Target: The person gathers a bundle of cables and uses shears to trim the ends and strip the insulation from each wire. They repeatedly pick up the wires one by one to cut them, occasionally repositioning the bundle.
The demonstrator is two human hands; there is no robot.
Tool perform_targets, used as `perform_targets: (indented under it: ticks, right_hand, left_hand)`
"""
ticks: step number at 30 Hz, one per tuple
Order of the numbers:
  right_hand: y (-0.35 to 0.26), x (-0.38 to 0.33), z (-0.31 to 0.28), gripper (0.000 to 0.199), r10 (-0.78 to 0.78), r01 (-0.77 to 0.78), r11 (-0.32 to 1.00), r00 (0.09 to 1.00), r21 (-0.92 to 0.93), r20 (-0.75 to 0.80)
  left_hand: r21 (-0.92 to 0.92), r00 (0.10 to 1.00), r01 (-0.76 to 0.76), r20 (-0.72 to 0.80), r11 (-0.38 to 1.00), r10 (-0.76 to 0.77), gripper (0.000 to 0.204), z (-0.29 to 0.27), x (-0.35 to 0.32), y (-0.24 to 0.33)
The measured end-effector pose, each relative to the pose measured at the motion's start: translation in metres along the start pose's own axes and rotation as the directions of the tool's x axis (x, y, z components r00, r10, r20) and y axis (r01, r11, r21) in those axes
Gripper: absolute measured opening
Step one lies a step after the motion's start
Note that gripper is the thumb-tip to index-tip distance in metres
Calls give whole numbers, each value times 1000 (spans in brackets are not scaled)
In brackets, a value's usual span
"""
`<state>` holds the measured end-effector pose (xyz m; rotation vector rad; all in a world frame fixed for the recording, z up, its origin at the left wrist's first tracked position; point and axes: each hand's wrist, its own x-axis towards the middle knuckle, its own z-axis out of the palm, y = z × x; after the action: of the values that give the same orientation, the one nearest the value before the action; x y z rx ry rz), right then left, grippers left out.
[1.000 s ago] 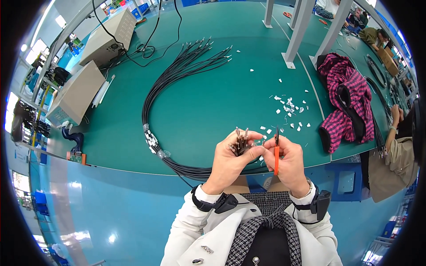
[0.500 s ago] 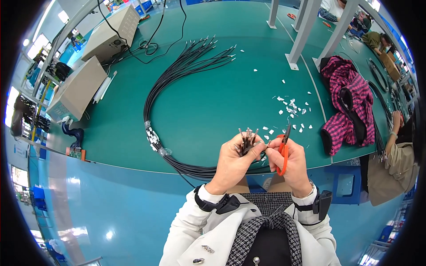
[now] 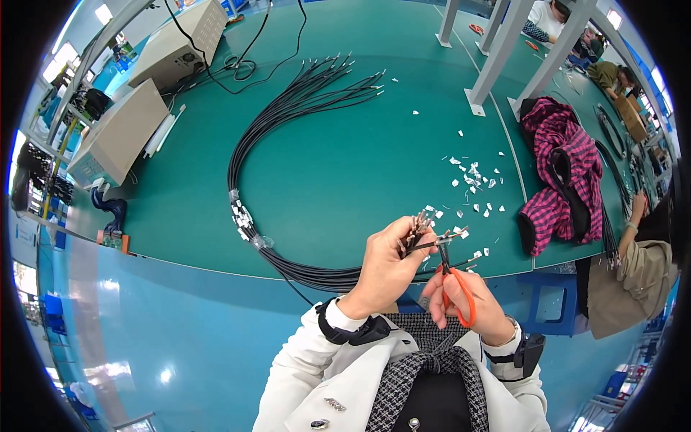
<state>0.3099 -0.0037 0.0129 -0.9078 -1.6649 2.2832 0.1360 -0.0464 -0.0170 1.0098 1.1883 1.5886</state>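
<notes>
My left hand (image 3: pixel 385 270) is closed round the stripped ends of a bundle of black cables (image 3: pixel 317 277), at the table's near edge. One cable end sticks out to the right from between its thumb and fingers. In my right hand (image 3: pixel 479 306) are orange-handled scissors (image 3: pixel 461 291), fingers in the loops. Their dark blades point away from me and meet that cable end. The bundle curves left and away over the table, with white labels (image 3: pixel 242 219) and clear tape around it. Its far ends (image 3: pixel 345 79) fan out.
White scraps (image 3: pixel 471 176) lie scattered on the green table (image 3: pixel 360 165). A checked pink-and-black garment (image 3: pixel 568 173) lies at the right, beside grey metal posts (image 3: pixel 497 57). Two beige instrument boxes (image 3: pixel 119 133) stand at the left. A co-worker in a tan garment (image 3: pixel 626 281) sits at the right.
My right hand has moved down and turned the scissors, bringing the blades to the cable end. That cable end now points out to the right from my left hand.
</notes>
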Motion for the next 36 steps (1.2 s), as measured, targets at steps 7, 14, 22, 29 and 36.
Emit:
perform_targets:
  ticks: [7,14,22,29,36]
  right_hand:
    - [-6,4,-1,50,69,-70,991,998,118,11]
    - [-13,6,1,60,92,-95,988,995,123,27]
    - [-14,8,-5,57,86,-92,993,993,78,79]
    - [-13,10,-9,54,62,-62,998,995,-7,83]
    - [-15,12,-5,52,54,-58,996,996,67,68]
  left_hand:
    - [74,998,-56,-1,996,56,4,3,-2,-5]
    - [256,997,-71,55,964,59,6,1,1,3]
    - [-3,997,14,75,1000,-14,4,-2,1,2]
    - [-20,996,4,95,1000,-2,3,-2,0,0]
    - [-10,993,13,119,1000,-12,4,-7,1,1]
